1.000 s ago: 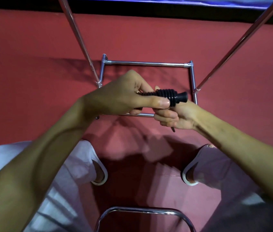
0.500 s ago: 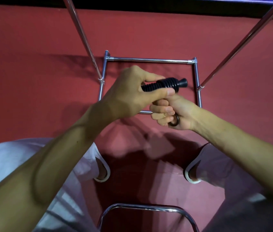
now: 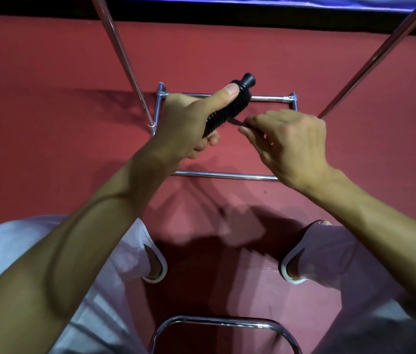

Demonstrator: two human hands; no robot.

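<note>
Left hand (image 3: 189, 129): fingers curled round black ribbed grip (image 3: 229, 108), thumb laid along its top; grip's lower end hidden in palm.
Grip: held in air, tilted up to the right, flared tip free, above metal frame (image 3: 227, 176) on red floor (image 3: 48, 98).
Right hand (image 3: 293, 141): seen from the back, fingertips pinching thin dark piece (image 3: 236, 121) just beside grip's middle.
Dark piece: mostly covered + blurred; can't tell what it is, or whether it touches grip.
</note>
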